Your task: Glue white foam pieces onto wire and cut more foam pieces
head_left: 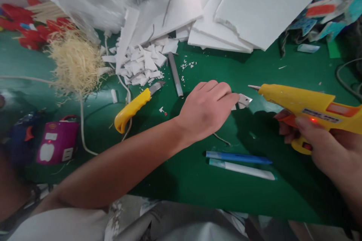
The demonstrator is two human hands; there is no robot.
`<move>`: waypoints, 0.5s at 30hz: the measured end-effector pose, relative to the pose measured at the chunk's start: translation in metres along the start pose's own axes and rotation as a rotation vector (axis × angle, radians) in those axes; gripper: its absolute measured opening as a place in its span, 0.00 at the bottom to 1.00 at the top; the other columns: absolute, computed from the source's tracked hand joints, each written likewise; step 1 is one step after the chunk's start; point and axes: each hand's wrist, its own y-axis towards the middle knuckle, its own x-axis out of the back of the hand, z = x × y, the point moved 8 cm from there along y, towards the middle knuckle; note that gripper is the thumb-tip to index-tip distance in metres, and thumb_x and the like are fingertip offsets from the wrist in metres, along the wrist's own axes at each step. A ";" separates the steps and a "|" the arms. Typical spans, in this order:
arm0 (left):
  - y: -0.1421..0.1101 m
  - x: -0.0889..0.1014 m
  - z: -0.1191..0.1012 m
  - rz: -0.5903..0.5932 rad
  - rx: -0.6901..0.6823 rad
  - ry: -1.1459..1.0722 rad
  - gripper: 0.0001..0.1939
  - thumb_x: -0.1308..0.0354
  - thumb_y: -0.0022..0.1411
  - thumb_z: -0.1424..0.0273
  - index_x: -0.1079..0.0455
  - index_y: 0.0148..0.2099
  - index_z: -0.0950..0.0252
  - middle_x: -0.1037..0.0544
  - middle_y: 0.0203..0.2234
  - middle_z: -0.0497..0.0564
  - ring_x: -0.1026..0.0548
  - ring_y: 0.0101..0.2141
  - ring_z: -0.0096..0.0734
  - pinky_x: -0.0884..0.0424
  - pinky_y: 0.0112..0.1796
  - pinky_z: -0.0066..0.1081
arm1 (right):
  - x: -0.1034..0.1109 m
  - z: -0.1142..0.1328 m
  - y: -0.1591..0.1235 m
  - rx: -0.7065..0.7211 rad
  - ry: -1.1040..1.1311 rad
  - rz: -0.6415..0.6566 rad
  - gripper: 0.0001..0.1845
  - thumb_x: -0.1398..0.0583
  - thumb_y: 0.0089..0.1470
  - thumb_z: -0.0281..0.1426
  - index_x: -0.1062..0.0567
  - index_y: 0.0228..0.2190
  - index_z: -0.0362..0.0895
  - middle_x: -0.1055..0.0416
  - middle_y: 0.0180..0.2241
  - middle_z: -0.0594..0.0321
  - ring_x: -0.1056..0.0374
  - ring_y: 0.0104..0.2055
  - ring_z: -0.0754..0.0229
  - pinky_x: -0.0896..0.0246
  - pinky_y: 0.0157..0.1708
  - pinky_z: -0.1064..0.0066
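Note:
My left hand (210,111) is closed on a small white foam piece (244,100) with a dark dot, whose tip sticks out past the fingers. In my right hand (325,143) is a yellow hot glue gun (299,99) with a red light glowing on its side. The metal nozzle points left and stands just apart from the foam piece. Below the hands lie a blue marker (239,157) and a white marker (243,169). A yellow utility knife (135,107) with its blade out rests left of my left hand, near a grey stick (175,75).
Foam scraps (145,64) are heaped behind the knife, with white foam boards (254,3) stacked at the back. Straw-like fibre (76,60) and a purple power socket (58,141) with cords are at left. Coloured scraps (325,15) pile up at back right.

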 end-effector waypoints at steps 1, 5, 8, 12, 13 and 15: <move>0.000 -0.001 0.001 0.007 0.006 0.005 0.11 0.47 0.75 0.75 0.23 0.43 0.64 0.20 0.34 0.49 0.30 0.33 0.31 0.38 0.37 0.33 | 0.001 0.000 -0.001 0.004 -0.007 -0.006 0.39 0.34 0.30 0.73 0.24 0.22 0.50 0.25 0.21 0.55 0.30 0.20 0.56 0.30 0.16 0.65; 0.001 -0.005 0.005 0.045 0.024 0.027 0.11 0.46 0.74 0.75 0.23 0.41 0.64 0.20 0.34 0.49 0.29 0.33 0.32 0.38 0.35 0.34 | 0.004 -0.004 -0.004 -0.031 -0.013 -0.003 0.37 0.34 0.35 0.71 0.22 0.28 0.51 0.22 0.25 0.55 0.27 0.23 0.54 0.26 0.18 0.63; 0.002 -0.004 0.006 0.035 0.032 0.043 0.11 0.47 0.74 0.76 0.24 0.40 0.64 0.21 0.33 0.49 0.29 0.33 0.32 0.38 0.35 0.33 | 0.006 -0.007 -0.001 -0.044 -0.017 -0.007 0.39 0.33 0.30 0.72 0.21 0.26 0.50 0.22 0.25 0.53 0.27 0.22 0.52 0.27 0.16 0.63; 0.003 -0.002 0.004 0.018 0.029 0.052 0.12 0.47 0.73 0.76 0.24 0.39 0.63 0.21 0.32 0.49 0.30 0.32 0.32 0.38 0.36 0.33 | 0.011 -0.020 0.004 -0.081 -0.026 -0.025 0.41 0.33 0.23 0.74 0.22 0.20 0.48 0.25 0.20 0.52 0.29 0.18 0.52 0.30 0.12 0.64; 0.003 -0.001 0.003 0.015 0.027 0.057 0.12 0.47 0.74 0.76 0.24 0.39 0.63 0.21 0.32 0.49 0.30 0.32 0.32 0.37 0.36 0.33 | 0.012 -0.024 0.004 -0.087 -0.026 -0.016 0.41 0.33 0.24 0.73 0.21 0.20 0.48 0.25 0.20 0.52 0.29 0.18 0.52 0.30 0.12 0.65; 0.003 0.001 0.002 0.007 0.022 0.062 0.11 0.46 0.74 0.75 0.24 0.40 0.63 0.20 0.34 0.49 0.29 0.32 0.32 0.37 0.36 0.33 | 0.016 -0.031 0.001 -0.058 -0.050 -0.006 0.40 0.33 0.31 0.72 0.19 0.24 0.48 0.22 0.23 0.53 0.28 0.18 0.53 0.29 0.14 0.66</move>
